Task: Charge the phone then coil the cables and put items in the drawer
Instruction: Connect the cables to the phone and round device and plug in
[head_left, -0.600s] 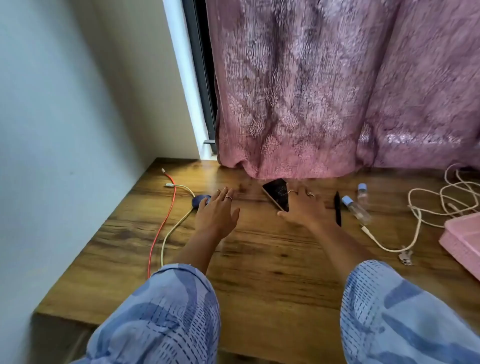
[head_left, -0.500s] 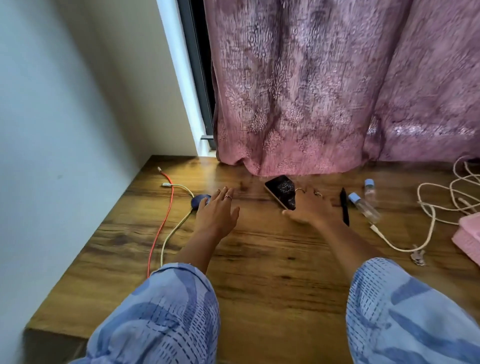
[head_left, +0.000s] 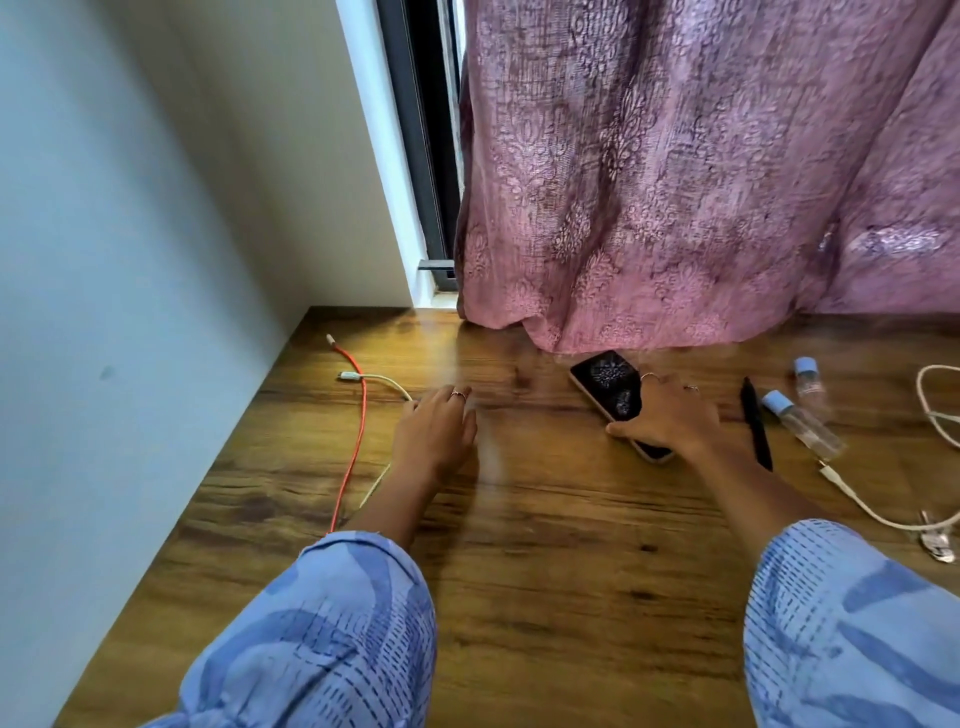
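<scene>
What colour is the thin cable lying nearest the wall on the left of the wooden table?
Orange-red, the thin cable has a white plug; clearest in the head view.

Pale wall (head_left: 130, 234) fills the left of frame, dark window frame (head_left: 415, 130) runs top centre, patterned pink curtain (head_left: 701, 182) hangs upper right, brushing the wood-grain tabletop (head_left: 545, 545) below.

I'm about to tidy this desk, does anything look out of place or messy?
Nothing is damaged or spilled. One small bottle lies on its side beside the black pen, and the red cable and white cable trail loose, uncoiled, across the desk.
</scene>
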